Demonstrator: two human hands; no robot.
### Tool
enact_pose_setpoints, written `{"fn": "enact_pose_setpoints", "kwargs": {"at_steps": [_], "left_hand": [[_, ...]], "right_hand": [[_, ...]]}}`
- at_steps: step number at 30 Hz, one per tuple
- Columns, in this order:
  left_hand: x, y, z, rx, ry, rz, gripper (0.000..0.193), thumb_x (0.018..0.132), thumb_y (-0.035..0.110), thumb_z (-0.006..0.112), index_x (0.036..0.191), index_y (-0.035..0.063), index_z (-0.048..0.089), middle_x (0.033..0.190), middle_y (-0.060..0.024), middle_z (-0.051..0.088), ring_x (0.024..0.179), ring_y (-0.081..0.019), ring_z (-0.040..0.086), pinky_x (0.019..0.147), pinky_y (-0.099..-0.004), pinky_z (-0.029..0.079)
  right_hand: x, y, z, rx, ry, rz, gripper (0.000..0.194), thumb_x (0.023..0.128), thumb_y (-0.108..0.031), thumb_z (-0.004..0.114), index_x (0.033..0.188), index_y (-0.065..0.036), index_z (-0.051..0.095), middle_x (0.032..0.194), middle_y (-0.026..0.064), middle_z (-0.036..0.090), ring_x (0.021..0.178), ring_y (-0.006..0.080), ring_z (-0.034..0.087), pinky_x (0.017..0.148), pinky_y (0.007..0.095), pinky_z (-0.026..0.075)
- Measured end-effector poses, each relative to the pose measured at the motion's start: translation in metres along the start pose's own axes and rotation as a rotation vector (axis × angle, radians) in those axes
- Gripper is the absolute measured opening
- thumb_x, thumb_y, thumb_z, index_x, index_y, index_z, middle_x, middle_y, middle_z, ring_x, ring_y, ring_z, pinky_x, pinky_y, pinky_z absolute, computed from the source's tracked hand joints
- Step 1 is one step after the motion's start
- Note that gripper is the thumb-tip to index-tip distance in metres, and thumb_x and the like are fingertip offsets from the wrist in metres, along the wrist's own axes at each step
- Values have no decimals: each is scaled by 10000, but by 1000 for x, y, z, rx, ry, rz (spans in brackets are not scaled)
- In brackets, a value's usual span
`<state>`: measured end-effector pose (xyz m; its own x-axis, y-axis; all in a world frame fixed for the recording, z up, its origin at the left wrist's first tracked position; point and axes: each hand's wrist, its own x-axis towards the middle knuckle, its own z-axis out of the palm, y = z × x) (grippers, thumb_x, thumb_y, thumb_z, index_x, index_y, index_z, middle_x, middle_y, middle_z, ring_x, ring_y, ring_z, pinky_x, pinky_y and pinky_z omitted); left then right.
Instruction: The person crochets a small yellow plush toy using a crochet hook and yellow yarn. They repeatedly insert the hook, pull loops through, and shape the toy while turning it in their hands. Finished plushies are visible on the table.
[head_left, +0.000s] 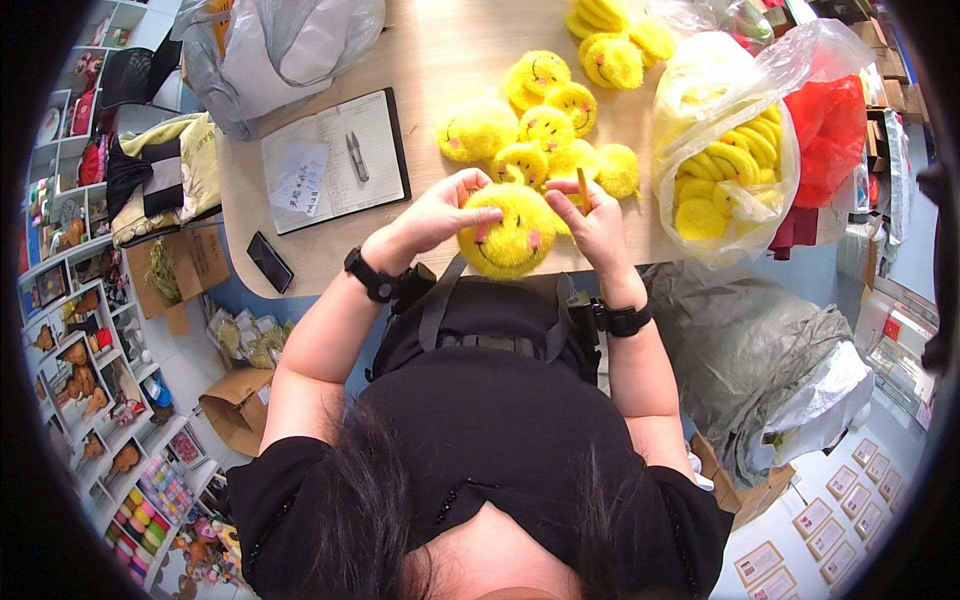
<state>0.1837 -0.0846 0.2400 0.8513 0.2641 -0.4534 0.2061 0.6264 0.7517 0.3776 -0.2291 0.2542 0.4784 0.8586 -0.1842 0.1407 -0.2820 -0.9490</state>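
My left hand (442, 214) grips the left side of a round, fuzzy yellow smiley plush (506, 244), its thumb lying on the front. At the upper right of this plush is my right hand (596, 225), with a thin yellowish-brown stick-like tool (583, 189) held between thumb and fingers. The plush has pink cheeks and a stitched smile, and hangs at the table's front edge. Just beyond both hands lies a pile of similar yellow smiley plushes (546, 127). Another group of yellow plushes (611, 60) sits farther back.
Left on the wooden table (442, 45) are an open notebook (345, 142) with thread snips (358, 157) on it, a phone (270, 262) and a grey plastic bag (292, 52). At right, a clear bag (667, 150) holds flat yellow pieces, beside a red bag (825, 142).
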Motion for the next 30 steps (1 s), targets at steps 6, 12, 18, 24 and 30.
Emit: {"fn": "enact_pose_setpoints", "kwargs": {"at_steps": [6,12,18,24,30], "left_hand": [[-42,26,34,-8,-53,-3,338,852,48,719,1073,80,466,897,-9,613,723,-72,601,634,-197,488],[-64,34,38,-22,-60,-4,471,847,49,724,1245,39,472,1015,-20,612,865,-70,592,712,-220,508],[-72,32,40,-161,-138,77,497,958,201,604,1379,24,407,1253,-85,568,1138,-143,549,966,-299,452],[-69,28,48,-463,-236,36,519,999,191,520,1455,30,330,1386,-96,484,1228,-178,515,1039,-346,416],[-63,24,59,-30,-213,242,462,988,192,560,1408,64,416,1174,-34,562,1093,-124,518,965,-292,432]], "right_hand": [[2,-45,19,318,-207,195,191,860,-183,739,923,-8,694,806,-7,659,738,50,570,676,213,456],[-3,-60,22,541,-279,257,133,926,-154,649,944,-37,710,751,-55,588,662,16,501,598,164,381],[-12,-72,35,522,-184,104,137,916,-142,666,911,-21,731,788,-34,604,713,50,523,658,206,420],[-15,-77,42,374,-86,-172,108,882,-87,692,951,-19,739,861,2,557,818,94,506,713,219,421],[-23,-80,42,347,-123,-244,113,883,-83,676,957,-34,747,841,1,503,817,112,479,735,224,414]]}}
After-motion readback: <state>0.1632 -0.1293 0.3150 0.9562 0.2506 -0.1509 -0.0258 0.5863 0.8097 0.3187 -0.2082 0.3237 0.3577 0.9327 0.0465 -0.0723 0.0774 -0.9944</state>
